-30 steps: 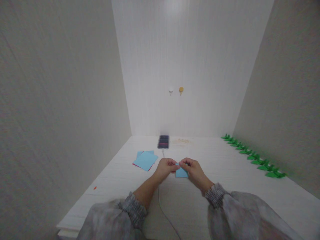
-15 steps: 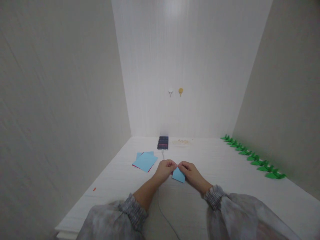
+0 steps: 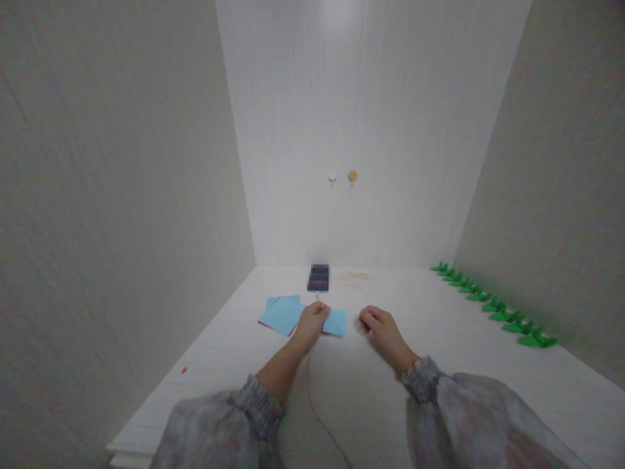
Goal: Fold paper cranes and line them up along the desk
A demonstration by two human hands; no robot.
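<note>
My left hand (image 3: 314, 324) pinches the left side of a small folded square of light blue paper (image 3: 334, 322), just above the white table (image 3: 361, 397). To the right, apart from that paper, my right hand (image 3: 378, 324) is closed with its fingers curled in, and I see nothing in it. Left of my left hand lie several loose sheets of light blue paper (image 3: 282, 315), with red edges showing beneath. The part of the folded paper under my left fingers is hidden.
A phone (image 3: 318, 279) stands near the back wall, its white cable (image 3: 317, 417) running forward under my left arm. Green folded paper figures (image 3: 493, 306) line the right side. A small red scrap (image 3: 184, 370) lies at left. Two hooks (image 3: 352, 176) hang on the wall.
My right hand has let go of the blue paper and moved slightly right. My left hand has shifted left with the paper, which now lies turned flatter.
</note>
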